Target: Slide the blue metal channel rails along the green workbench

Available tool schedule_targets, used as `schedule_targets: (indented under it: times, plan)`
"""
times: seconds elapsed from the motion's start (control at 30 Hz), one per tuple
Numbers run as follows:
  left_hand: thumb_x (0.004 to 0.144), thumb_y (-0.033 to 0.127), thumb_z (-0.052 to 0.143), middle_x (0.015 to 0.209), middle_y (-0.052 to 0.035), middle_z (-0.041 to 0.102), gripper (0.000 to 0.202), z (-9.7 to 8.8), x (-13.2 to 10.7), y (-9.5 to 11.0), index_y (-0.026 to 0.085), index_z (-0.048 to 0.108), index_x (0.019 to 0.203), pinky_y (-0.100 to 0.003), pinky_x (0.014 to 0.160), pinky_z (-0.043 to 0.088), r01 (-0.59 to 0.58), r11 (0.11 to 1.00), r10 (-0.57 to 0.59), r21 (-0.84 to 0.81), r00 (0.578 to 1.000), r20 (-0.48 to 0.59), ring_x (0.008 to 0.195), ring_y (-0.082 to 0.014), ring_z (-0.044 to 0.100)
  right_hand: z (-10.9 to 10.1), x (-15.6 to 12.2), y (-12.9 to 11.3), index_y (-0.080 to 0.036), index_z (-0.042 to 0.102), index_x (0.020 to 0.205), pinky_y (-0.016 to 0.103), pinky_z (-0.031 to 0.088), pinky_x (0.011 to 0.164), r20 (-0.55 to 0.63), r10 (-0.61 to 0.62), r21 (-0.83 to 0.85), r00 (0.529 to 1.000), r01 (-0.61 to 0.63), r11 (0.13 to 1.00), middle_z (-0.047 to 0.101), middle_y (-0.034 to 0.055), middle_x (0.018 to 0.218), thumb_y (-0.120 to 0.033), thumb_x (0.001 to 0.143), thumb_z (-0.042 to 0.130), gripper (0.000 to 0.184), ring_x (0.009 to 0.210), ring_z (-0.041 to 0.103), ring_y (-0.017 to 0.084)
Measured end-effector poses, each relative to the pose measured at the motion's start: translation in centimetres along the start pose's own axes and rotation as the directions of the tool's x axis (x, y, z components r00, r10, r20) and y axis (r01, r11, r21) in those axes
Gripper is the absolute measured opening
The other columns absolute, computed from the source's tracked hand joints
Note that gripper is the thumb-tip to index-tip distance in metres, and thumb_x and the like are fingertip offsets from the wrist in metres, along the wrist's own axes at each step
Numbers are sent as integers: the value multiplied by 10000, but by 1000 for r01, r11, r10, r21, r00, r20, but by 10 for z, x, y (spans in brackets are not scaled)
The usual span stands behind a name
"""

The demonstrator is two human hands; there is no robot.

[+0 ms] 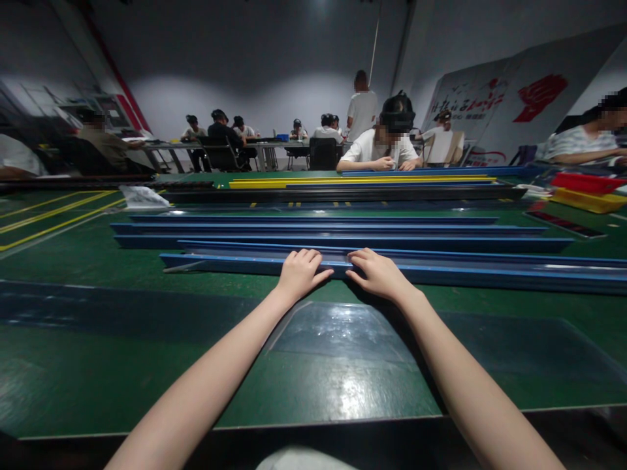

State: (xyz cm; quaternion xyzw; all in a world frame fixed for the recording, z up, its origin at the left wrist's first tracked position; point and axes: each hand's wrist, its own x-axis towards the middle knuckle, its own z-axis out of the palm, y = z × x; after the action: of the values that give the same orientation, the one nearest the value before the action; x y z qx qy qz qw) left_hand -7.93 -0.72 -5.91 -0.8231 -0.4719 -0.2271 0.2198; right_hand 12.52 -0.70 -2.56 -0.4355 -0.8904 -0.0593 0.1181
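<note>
A long blue channel strip [235, 263] lies crosswise on the green table [196, 385], nearest to me among several such strips. My left hand [301, 271] holds its near wall, with the fingers over the top edge and the thumb along the front. A short gap to the right, my right hand [377, 271] grips the same wall in a like way. The fingertips are partly hidden inside the channel. Between my forearms and the strip, a clear plastic sheet [343, 333] lies flat and reflects the light.
Beyond lie more blue strips [343, 243], a black strip [343, 194] and a yellow strip [362, 182]. A red bin [585, 183] and a yellow bin [588, 200] stand at the right. Opposite, a person in a white shirt [360, 151] works with bent head.
</note>
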Motion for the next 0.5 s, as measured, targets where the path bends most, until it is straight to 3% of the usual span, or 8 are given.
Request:
schedule_targets:
  times: [0.13,0.3,0.5]
  plan:
    - [844,498,406,966,-72,616,372,0,1,1,166,570,873,-315,700,351,3,1000,-3,-4,1000,2,863,-198,534,-1,1,-6,-163,561,887,284,387,738,-31,-31,-95,999,28,995,584,92,920,-342,860,387,251,890,505,199]
    - [837,507,411,873,-75,600,376,-1,1,2,162,558,818,-314,684,346,13,999,-13,37,1000,6,811,-202,525,-2,4,-12,-171,537,859,268,354,686,-85,-53,-143,995,40,989,571,78,878,-294,879,362,215,836,493,183]
    - [816,502,452,821,-73,570,350,-4,2,2,163,535,788,-310,673,351,22,999,-22,41,1000,-10,790,-209,506,-3,6,-10,-185,532,839,256,331,614,-63,-19,-139,998,10,990,577,65,870,-251,875,389,162,833,498,168]
